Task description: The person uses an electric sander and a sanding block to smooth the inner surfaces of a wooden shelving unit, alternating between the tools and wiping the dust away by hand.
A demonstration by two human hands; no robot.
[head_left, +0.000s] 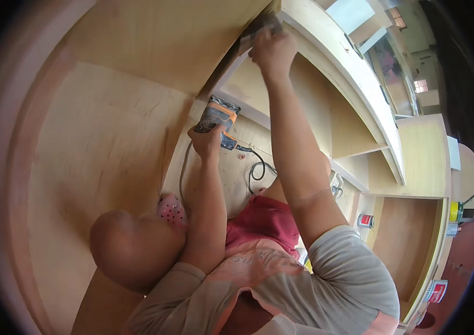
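My left hand (208, 140) is closed round the body of an orange and black power sander (218, 116). The sander's flat pad is up against the lower edge of a wooden cabinet, and a black cord (258, 167) curls away from its tail. Stretched far forward, my right hand (275, 51) has its fingers bent over a dark, flat piece (260, 29) at the cabinet's upper corner. Motion blurs that piece, so its kind does not show. It lies against the wooden panel's edge.
A pale wooden cabinet with open compartments (304, 95) runs along the right. Large plywood panels (108, 128) stand at the left. Tins (366, 221) sit by the compartments, one of them (436, 291) at the lower right. A pink dotted shoe (171, 209) shows beside my bent knee.
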